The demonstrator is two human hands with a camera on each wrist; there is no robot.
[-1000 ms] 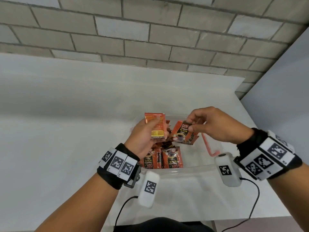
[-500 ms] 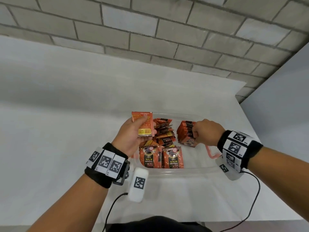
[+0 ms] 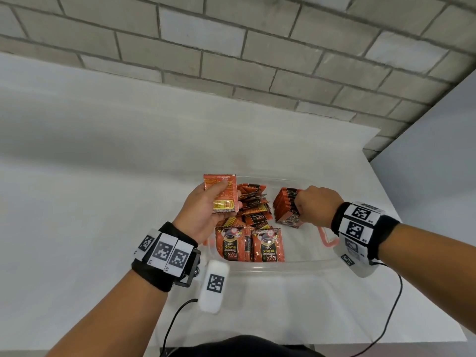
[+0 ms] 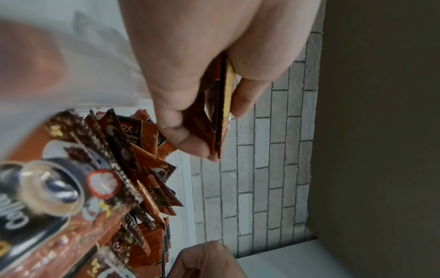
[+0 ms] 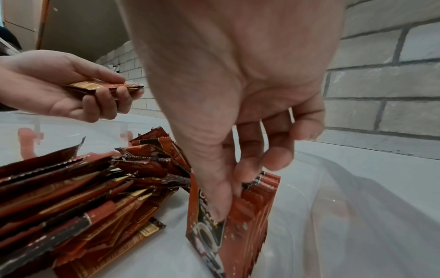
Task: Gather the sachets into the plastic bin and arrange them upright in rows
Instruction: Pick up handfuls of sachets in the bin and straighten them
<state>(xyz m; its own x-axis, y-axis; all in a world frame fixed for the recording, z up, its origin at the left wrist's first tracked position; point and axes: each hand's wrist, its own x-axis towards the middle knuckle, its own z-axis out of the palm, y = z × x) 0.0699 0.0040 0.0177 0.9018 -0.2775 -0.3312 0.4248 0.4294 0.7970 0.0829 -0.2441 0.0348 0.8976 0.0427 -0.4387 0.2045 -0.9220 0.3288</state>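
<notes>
A clear plastic bin [image 3: 296, 264] stands on a white table [image 3: 77, 202] that runs up to a grey block wall [image 3: 231, 47]; every position below is given relative to this bin. Above its left rim, the left hand [image 3: 203, 212] holds a small stack of sachets [image 3: 221, 194] flat and clear of the contents, thumb on top and fingers curled beneath, as the right wrist view confirms [image 5: 104, 86]. Inside the bin toward its right wall, the right hand [image 3: 315, 206] reaches down onto a standing row of sachets [image 3: 286, 206], its thumb pressed on the front face of the nearest packet and its fingers [image 5: 276, 156] curled over the top edges, so that the row is pinched between them [image 5: 240, 216]. In the bin's middle a loose heap of sachets [image 3: 253, 204] lies fanned and tilted, and two more sachets [image 3: 249, 244] lean face-up against the near wall. The heap lies just beside the gripped row, not touching it in the right wrist view. A pink latch [image 3: 325, 238] sits on the bin's right rim, partly hidden by the right wrist. Both wrists carry black bands with printed marker tiles [image 3: 164, 251] and white camera units [image 3: 215, 287], from which black cables [image 3: 177, 315] trail toward the table's near edge.
</notes>
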